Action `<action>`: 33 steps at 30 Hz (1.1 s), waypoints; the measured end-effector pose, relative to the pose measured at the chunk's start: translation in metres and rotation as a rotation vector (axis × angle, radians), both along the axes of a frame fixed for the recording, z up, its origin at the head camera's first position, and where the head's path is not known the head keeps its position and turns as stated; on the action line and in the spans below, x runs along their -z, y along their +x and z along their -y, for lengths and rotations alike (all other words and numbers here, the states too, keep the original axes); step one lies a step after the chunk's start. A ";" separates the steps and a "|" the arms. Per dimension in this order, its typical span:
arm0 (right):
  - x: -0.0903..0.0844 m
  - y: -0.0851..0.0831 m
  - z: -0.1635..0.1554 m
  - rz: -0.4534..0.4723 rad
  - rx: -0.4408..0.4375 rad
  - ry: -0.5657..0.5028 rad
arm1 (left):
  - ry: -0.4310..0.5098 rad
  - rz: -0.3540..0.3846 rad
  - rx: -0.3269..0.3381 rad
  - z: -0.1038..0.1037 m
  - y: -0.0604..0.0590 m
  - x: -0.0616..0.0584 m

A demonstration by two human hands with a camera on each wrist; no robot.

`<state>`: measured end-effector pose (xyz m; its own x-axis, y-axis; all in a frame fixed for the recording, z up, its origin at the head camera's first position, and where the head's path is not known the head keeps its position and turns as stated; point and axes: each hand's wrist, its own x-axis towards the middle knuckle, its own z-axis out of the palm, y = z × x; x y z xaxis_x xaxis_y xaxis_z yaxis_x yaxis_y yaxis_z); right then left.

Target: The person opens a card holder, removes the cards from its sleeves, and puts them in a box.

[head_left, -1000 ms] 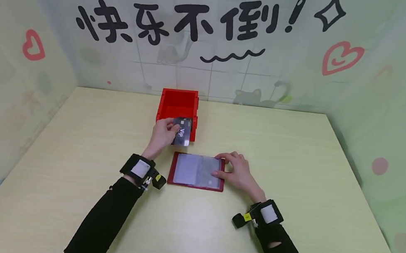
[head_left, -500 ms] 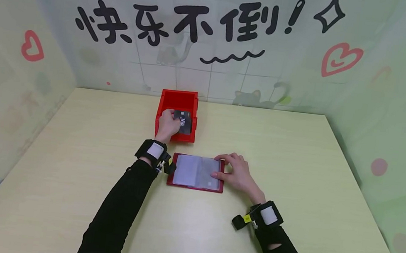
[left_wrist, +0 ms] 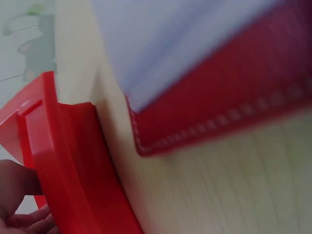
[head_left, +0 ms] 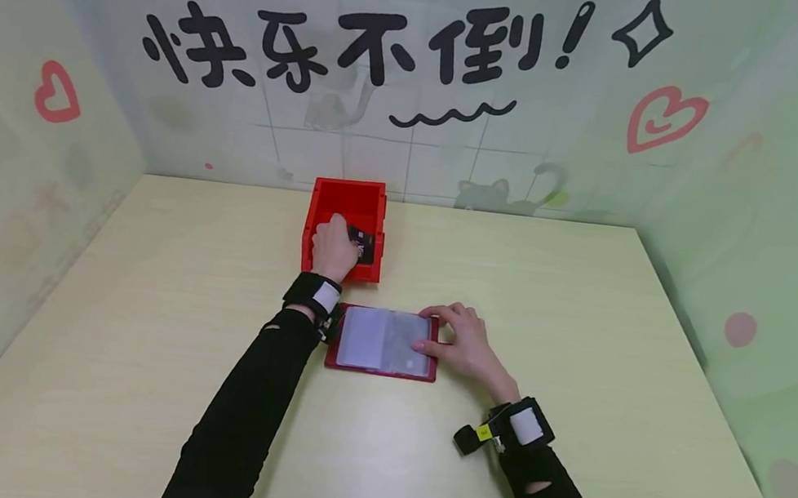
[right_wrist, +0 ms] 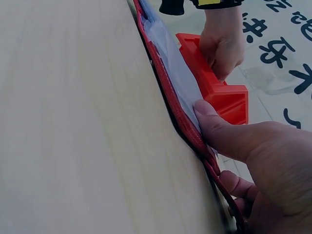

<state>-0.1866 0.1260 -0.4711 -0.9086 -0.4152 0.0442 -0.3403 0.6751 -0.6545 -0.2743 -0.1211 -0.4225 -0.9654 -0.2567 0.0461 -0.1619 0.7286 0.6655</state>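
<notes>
A red box (head_left: 346, 191) stands on the table at the back, and my left hand (head_left: 333, 245) reaches down into it. This hand holds a dark card (head_left: 363, 245) low inside the box. In the left wrist view only the box wall (left_wrist: 73, 161) and a few fingers (left_wrist: 19, 195) show. An open red card holder (head_left: 382, 342) with clear sleeves lies flat in front of the box. My right hand (head_left: 461, 341) rests on its right edge. In the right wrist view its thumb (right_wrist: 219, 126) presses the sleeve page (right_wrist: 170, 73).
The pale wooden table (head_left: 583, 319) is walled in by decorated panels at the back and on both sides. The red box stands close behind the card holder, with my left wrist between them.
My left hand has carried the dark card from above the box's front edge down into the box. My right hand has stayed on the card holder.
</notes>
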 end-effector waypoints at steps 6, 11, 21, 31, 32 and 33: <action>0.002 -0.001 0.001 -0.002 0.002 0.010 | -0.175 -0.006 0.016 0.000 0.001 0.004; 0.002 0.000 0.001 -0.004 -0.002 0.012 | -0.171 0.048 0.018 -0.001 0.003 0.003; 0.000 0.000 0.002 -0.002 0.005 0.009 | -0.140 0.014 0.053 -0.002 0.011 0.002; -0.001 -0.001 0.002 -0.003 0.009 0.006 | -0.047 -0.112 0.404 -0.009 0.063 -0.005; -0.001 -0.001 0.002 -0.007 0.008 0.010 | -0.035 -0.061 0.470 -0.008 0.068 -0.004; -0.001 -0.001 0.002 -0.012 0.008 0.014 | -0.025 -0.009 0.538 -0.008 0.073 -0.002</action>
<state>-0.1881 0.1243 -0.4697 -0.9114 -0.4087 0.0488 -0.3424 0.6871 -0.6408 -0.2013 -0.1130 -0.4203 -0.9598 0.2752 0.0550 0.2443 0.7229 0.6464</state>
